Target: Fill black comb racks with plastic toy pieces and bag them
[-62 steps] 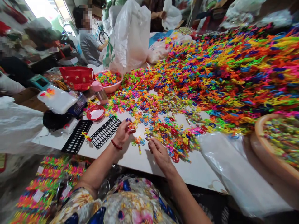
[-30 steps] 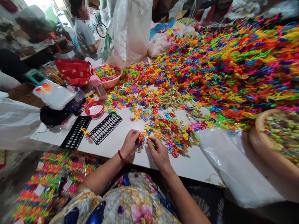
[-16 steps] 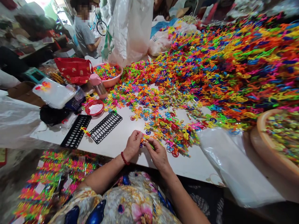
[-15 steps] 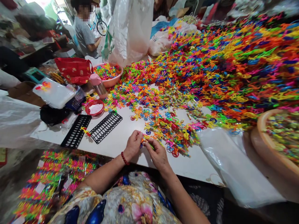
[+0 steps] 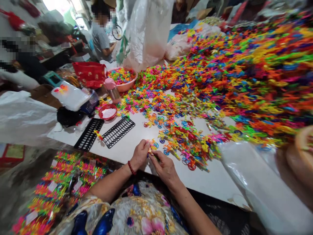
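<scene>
Head: piece [image 5: 150, 151] between both grips [image 5: 140, 153] [image 5: 164, 166]

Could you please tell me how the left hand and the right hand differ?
The left hand has a red bracelet at its wrist, while the right hand has a bare wrist. The left hand is nearer the black trays, the right hand nearer the loose toys. Both hold a small plastic piece, mostly hidden.

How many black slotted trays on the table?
2: left black tray, and right black tray between it and the left hand. Any stacked beneath would be hidden.
</scene>
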`<state>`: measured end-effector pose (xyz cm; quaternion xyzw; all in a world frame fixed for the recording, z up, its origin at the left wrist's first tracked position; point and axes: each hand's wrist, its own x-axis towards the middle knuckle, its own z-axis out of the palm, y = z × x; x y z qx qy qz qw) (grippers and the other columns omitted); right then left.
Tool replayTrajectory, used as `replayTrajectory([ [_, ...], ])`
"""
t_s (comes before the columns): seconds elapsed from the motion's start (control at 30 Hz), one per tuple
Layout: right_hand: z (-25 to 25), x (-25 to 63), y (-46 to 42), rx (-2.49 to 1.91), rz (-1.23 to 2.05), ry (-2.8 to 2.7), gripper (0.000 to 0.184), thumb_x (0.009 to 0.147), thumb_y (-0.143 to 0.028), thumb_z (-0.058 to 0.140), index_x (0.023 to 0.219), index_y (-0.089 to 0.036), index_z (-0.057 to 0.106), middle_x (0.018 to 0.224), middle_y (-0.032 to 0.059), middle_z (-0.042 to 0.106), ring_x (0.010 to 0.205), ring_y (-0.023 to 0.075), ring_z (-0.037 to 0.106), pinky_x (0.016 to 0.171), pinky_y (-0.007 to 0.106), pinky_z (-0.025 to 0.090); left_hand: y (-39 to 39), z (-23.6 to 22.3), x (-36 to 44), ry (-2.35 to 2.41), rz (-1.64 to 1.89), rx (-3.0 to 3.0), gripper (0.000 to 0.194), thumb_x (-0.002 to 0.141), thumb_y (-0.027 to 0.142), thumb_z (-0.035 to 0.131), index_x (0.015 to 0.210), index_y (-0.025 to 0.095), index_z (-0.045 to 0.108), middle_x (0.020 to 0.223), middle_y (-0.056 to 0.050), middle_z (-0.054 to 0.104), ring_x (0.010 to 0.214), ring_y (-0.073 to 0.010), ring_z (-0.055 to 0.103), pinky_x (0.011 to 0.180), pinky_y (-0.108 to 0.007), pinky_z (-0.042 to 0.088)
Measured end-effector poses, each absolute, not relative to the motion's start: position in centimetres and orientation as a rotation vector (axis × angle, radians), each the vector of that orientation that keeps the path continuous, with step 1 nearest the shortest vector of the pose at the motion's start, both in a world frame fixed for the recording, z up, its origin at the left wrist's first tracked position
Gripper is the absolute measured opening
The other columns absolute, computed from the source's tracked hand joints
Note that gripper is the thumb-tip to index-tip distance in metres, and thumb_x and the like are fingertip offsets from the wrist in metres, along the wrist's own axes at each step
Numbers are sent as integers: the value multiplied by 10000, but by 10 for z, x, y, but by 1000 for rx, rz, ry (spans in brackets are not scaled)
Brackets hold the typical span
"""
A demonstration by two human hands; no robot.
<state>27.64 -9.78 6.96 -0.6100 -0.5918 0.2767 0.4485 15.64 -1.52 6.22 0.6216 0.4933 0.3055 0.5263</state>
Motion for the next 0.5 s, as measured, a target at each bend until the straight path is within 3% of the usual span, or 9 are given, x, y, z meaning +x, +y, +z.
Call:
replayTrajectory([
  [0.1, 59, 272, -97, -1668, 562, -1567, 256, 892, -437, 526, 936, -241, 685, 772, 84, 686, 741, 258, 634, 687, 361, 488, -9, 65, 135, 1190, 834, 1637, 260, 940, 399, 462, 765, 231, 555, 703, 0, 531, 687, -171, 500, 743, -311, 425],
  [0.2, 47, 263, -97, -1661, 704, -1553, 251, 911, -450, 473, 931, -250, 624, 723, 53, 680, 627, 226, 626, 592, 319, 461, 6, 66, 99, 1306, 1013, 1923, 223, 942, 310, 455, 1011, 203, 639, 1023, -130, 638, 1040, -268, 571, 998, -440, 386],
  [0.3, 41, 253, -92, -1614, 857, -1538, 226, 908, -453, 449, 877, -260, 563, 636, 11, 643, 534, 202, 591, 530, 294, 429, 21, 59, 58, 1615, 836, 2224, 394, 945, 251, 410, 1285, 121, 562, 1396, -217, 503, 1382, -338, 363, 1127, -548, 248],
  [0.37, 39, 251, -82, -1646, 855, -1501, 235, 886, -470, 465, 876, -253, 555, 616, 7, 627, 528, 205, 583, 529, 296, 423, 27, 50, 35, 1754, 603, 2367, 451, 953, 250, 396, 1369, 117, 510, 1494, -203, 423, 1442, -345, 284, 1136, -560, 237],
  [0.5, 38, 265, -48, -1734, 710, -1350, 286, 869, -502, 470, 891, -237, 575, 655, 17, 629, 567, 203, 571, 550, 300, 413, 18, 34, 10, 1688, 342, 2607, 483, 978, 258, 358, 1446, 181, 450, 1538, -138, 396, 1439, -292, 331, 1136, -500, 281],
])
